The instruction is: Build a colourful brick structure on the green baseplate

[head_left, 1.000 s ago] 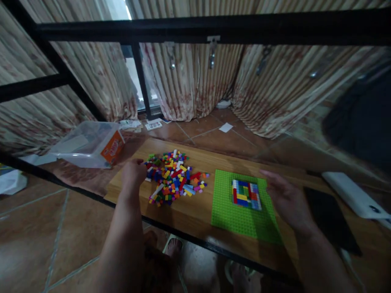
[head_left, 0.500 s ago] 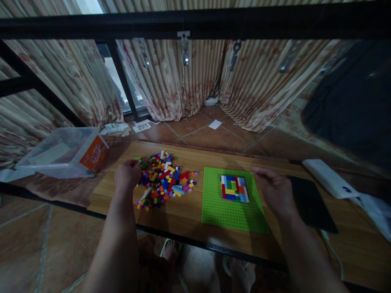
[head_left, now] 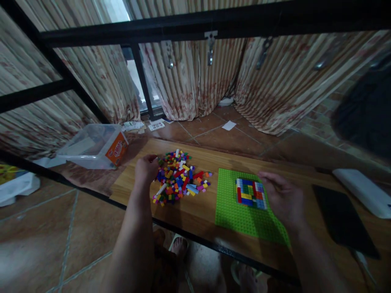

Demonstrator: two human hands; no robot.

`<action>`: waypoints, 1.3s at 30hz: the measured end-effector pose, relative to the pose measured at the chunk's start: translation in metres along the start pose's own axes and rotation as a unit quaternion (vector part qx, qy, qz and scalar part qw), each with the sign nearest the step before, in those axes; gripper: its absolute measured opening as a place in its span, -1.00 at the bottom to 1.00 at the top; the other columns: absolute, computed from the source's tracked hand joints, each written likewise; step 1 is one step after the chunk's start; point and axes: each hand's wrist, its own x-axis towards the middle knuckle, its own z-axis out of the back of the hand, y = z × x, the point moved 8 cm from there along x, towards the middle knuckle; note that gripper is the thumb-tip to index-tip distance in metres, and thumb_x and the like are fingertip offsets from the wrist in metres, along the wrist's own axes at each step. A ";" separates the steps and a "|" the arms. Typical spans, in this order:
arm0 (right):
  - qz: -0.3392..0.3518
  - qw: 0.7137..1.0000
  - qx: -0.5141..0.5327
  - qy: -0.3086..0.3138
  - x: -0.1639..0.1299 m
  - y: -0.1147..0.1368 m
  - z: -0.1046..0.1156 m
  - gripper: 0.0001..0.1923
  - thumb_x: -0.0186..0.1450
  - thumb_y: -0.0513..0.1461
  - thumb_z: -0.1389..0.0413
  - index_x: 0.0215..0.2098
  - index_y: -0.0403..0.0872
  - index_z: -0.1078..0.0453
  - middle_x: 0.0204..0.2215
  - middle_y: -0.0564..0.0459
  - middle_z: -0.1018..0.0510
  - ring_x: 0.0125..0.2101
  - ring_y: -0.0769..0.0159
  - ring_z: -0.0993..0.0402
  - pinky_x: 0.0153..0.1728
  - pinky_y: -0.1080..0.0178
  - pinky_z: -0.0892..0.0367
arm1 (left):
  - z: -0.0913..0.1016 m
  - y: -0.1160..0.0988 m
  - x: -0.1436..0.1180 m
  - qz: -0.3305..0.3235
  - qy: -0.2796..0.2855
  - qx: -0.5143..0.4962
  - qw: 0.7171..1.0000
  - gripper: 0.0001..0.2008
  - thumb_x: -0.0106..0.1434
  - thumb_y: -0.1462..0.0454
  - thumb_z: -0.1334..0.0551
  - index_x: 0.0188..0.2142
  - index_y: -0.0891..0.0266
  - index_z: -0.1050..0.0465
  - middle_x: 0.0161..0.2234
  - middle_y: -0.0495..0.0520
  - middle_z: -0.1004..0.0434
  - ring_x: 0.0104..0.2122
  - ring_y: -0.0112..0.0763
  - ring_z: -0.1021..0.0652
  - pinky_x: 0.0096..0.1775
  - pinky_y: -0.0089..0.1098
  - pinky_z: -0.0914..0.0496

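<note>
We see the pile of small coloured bricks (head_left: 179, 177) spread on the left half of the wooden table (head_left: 195, 211), and our left hand (head_left: 146, 170) sits at the pile's left edge, knuckles up and fingers curled down among the nearest pieces. Whether it already pinches a brick we cannot tell, since the fingertips are hidden under the hand. The pile lies directly to the right of that hand and well apart from the other one, so the left hand is clearly the nearer. The heap runs roughly from the far edge of the table toward us, slightly longer that way than across.

To the right of the pile lies the green baseplate (head_left: 241, 211), flat on the table, with a small square patch of bricks (head_left: 251, 193) in red, yellow, blue and white pressed onto its far half. Our right hand (head_left: 282, 199) hovers over the plate's right side, just beside that patch, fingers loosely spread and holding nothing that we can see.

Further right, a dark flat tablet (head_left: 342, 219) lies on the table and a white flat device (head_left: 362, 191) beyond it. Left of the table stands a clear plastic tub with an orange label (head_left: 97, 146). Behind are a tiled floor (head_left: 214, 130), scattered papers (head_left: 229, 125), patterned curtains (head_left: 189, 81) and a black metal frame (head_left: 195, 28). Bare feet (head_left: 180, 248) show under the table edge.
</note>
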 end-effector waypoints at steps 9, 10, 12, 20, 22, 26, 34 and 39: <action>0.097 0.982 0.020 0.159 -0.039 0.057 -0.069 -0.78 0.31 -0.13 -0.05 -0.18 0.02 -0.49 -0.23 0.01 -0.61 -0.18 0.22 -0.52 -0.10 0.13 -0.39 | 0.000 -0.006 -0.008 0.003 0.021 -0.041 0.999 -0.66 0.16 0.23 -0.17 -0.12 0.32 -0.56 -0.30 0.11 -0.62 -0.34 -0.34 -0.55 -0.30 -0.43 -0.36; 0.109 0.978 0.012 0.177 -0.044 0.062 -0.078 -0.79 0.32 -0.14 -0.04 -0.19 0.02 -0.48 -0.24 0.01 -0.61 -0.19 0.21 -0.52 -0.11 0.13 -0.38 | -0.001 -0.006 -0.008 0.002 0.022 -0.046 0.999 -0.67 0.16 0.24 -0.17 -0.13 0.32 -0.57 -0.29 0.12 -0.62 -0.34 -0.34 -0.55 -0.29 -0.43 -0.37; 0.121 0.971 -0.008 0.206 -0.053 0.069 -0.092 -0.80 0.33 -0.16 -0.02 -0.20 0.03 -0.47 -0.26 0.02 -0.60 -0.20 0.21 -0.51 -0.14 0.14 -0.38 | -0.003 -0.007 -0.008 -0.003 0.023 -0.052 0.998 -0.68 0.16 0.25 -0.17 -0.14 0.30 -0.57 -0.29 0.12 -0.63 -0.33 -0.34 -0.55 -0.28 -0.43 -0.37; 0.117 0.959 -0.063 0.251 -0.066 0.071 -0.128 -0.78 0.34 -0.21 0.03 -0.17 -0.01 -0.45 -0.24 0.01 -0.57 -0.19 0.21 -0.47 -0.13 0.15 -0.33 | -0.010 -0.015 -0.015 -0.034 0.053 -0.058 0.996 -0.68 0.18 0.21 -0.17 -0.16 0.33 -0.57 -0.34 0.12 -0.61 -0.37 -0.34 -0.54 -0.34 -0.43 -0.34; 0.117 0.960 -0.080 0.242 -0.063 0.071 -0.132 -0.76 0.34 -0.19 0.03 -0.14 -0.03 -0.45 -0.23 -0.01 -0.56 -0.19 0.19 -0.46 -0.13 0.14 -0.32 | -0.011 -0.022 -0.020 -0.048 0.056 -0.051 0.996 -0.69 0.18 0.23 -0.16 -0.17 0.32 -0.58 -0.35 0.11 -0.60 -0.38 -0.36 -0.53 -0.35 -0.44 -0.32; 0.131 0.961 -0.123 0.211 -0.056 0.073 -0.141 -0.73 0.33 -0.18 0.02 -0.10 -0.04 -0.44 -0.21 -0.06 -0.53 -0.16 0.13 -0.42 -0.11 0.10 -0.30 | -0.019 -0.037 -0.030 -0.076 0.067 -0.041 0.994 -0.73 0.18 0.26 -0.15 -0.24 0.31 -0.58 -0.41 0.08 -0.58 -0.41 -0.39 -0.50 -0.36 -0.45 -0.29; 0.114 0.967 -0.145 0.177 -0.052 0.074 -0.166 -0.82 0.30 -0.19 -0.03 -0.27 -0.03 -0.47 -0.29 -0.06 -0.46 -0.17 0.12 -0.36 -0.11 0.11 -0.26 | -0.039 -0.061 -0.043 -0.126 0.093 -0.056 0.986 -0.74 0.20 0.27 -0.14 -0.22 0.24 -0.59 -0.37 0.05 -0.61 -0.35 -0.35 -0.54 -0.27 -0.43 -0.35; 0.097 0.979 -0.067 0.167 -0.048 0.085 -0.155 -0.84 0.31 -0.22 -0.02 -0.30 -0.02 -0.45 -0.30 -0.02 -0.48 -0.19 0.19 -0.38 -0.13 0.16 -0.27 | -0.051 -0.071 -0.051 -0.145 0.106 -0.105 0.978 -0.73 0.20 0.27 -0.17 -0.17 0.26 -0.57 -0.29 0.10 -0.62 -0.31 -0.33 -0.56 -0.20 -0.40 -0.38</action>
